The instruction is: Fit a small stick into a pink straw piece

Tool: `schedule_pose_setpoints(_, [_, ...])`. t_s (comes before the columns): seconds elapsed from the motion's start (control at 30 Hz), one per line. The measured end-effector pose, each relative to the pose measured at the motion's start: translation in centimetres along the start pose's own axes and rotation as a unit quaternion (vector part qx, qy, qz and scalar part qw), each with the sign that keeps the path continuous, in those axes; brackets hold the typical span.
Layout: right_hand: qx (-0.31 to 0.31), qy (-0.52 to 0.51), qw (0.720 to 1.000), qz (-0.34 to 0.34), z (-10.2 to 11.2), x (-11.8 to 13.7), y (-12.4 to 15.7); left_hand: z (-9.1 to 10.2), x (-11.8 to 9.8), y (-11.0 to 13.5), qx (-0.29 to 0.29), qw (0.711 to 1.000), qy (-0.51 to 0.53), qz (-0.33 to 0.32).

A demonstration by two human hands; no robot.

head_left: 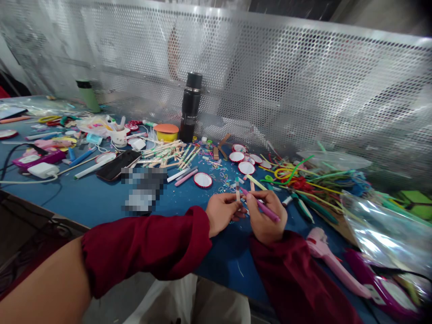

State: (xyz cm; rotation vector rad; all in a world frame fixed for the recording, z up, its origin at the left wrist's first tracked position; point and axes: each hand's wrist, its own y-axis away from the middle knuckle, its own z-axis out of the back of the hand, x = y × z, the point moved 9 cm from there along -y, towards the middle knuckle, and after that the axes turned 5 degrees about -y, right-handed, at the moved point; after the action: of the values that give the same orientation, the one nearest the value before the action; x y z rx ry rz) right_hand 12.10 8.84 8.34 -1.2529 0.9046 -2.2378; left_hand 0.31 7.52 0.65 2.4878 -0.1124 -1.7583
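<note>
My left hand (223,212) pinches a small wooden craft stick (238,191) upright; its top end is coloured green. In my right hand (268,220) is a pink-purple marker (265,208), its tip pointing up and left at the stick. Whether tip and stick touch is too small to tell. Just beyond my hands lie a pale yellow strip (255,182) and a round white disc with a red rim (246,168). Another red-rimmed disc (203,180) lies to the left, beside a capped pink marker (186,177).
A pile of craft sticks (165,153) lies near a black bottle (191,108). Left are a phone (118,165) and a white charger (43,169). Pipe cleaners (313,184), green-handled pliers (302,207), a pink glue gun (334,261) and a plastic bag (384,234) crowd the right.
</note>
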Motion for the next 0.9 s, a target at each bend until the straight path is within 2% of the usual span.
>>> schedule_pose_setpoints(0.63, [0.001,-0.007,1.000,0.004,-0.2,0.1,0.2,0.0,0.2,-0.2,0.009,1.000,-0.018,-0.022])
schedule_pose_setpoints(0.9, [0.005,-0.014,1.000,0.007,-0.2,1.0,0.0,0.0,-0.1,-0.1,0.005,1.000,-0.022,-0.022])
